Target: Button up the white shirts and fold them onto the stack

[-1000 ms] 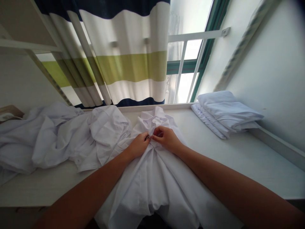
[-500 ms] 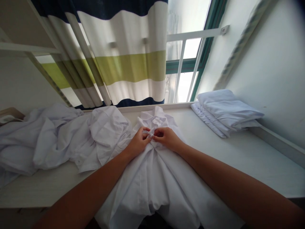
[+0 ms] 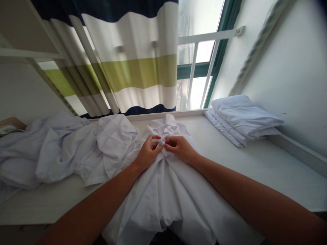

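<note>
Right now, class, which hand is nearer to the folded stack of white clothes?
Right. The right hand pinches the white collared shirt, to the left of the folded stack; the left hand, also at the shirt, is farther left.

Shirt (image 3: 166, 183) on tabletop (image 3: 270, 173) between garment heap (image 3: 71, 146), left, and cloth stack (image 3: 245, 117), right; curtain (image 3: 138, 71) behind.

Cannot identify brown object (image 3: 16, 121) cut off at nine o'clock; cannot follow white garment (image 3: 167, 190) beyond bottom edge, six o'clock.
</note>
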`<state>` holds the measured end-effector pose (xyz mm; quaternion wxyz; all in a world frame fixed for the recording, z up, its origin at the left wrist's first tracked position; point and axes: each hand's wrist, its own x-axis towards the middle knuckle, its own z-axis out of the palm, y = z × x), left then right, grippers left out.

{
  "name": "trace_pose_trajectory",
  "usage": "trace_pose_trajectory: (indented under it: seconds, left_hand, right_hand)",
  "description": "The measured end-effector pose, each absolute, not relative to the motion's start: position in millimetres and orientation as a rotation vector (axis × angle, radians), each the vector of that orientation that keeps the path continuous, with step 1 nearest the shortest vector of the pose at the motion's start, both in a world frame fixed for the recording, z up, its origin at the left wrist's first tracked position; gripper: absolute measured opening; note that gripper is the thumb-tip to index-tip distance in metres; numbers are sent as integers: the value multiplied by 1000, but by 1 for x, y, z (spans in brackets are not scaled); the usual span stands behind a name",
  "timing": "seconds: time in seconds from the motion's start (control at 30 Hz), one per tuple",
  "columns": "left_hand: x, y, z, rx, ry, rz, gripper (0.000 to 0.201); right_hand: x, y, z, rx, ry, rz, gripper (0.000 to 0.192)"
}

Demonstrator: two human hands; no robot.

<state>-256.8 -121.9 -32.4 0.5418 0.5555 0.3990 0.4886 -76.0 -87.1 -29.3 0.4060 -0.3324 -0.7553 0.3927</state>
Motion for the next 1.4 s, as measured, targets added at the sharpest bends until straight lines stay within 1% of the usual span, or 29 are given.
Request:
trace_pose_trajectory:
  seconds: [0.2,0.43,0.6,0.93,1.07,1.3,1.4]
  left_hand:
    - [-255,-123,-29,1290,937,1199,47]
    - [-258,-123,-24,1341,934,1165,42]
    - [-257,-124,-22,1346,940,1167,45]
    - [-256,-116,-34,1259,1002,1182,51]
    - [-256,-116,-33,1268,997,1190,50]
    - [-256,-118,-33,1327,989,1154,42]
    - [-257,-119,-34,1388,991,1135,38]
  right_hand:
    - [-77,-90,-27,-859,-1857,970,16]
    - [-76,-92,-25,-840,-1840,1027,17]
    - [-75,-94,-21,-893,-1882,939,17]
    - [-77,-91,-28,-935,-1909,846,15]
    - [-79,-92,-28,-934,-1867,918,17]
    - [-78,-89,-33,-878,-1794,1197,19]
    - [-78,-88,-33,-879,-1816,1219,21]
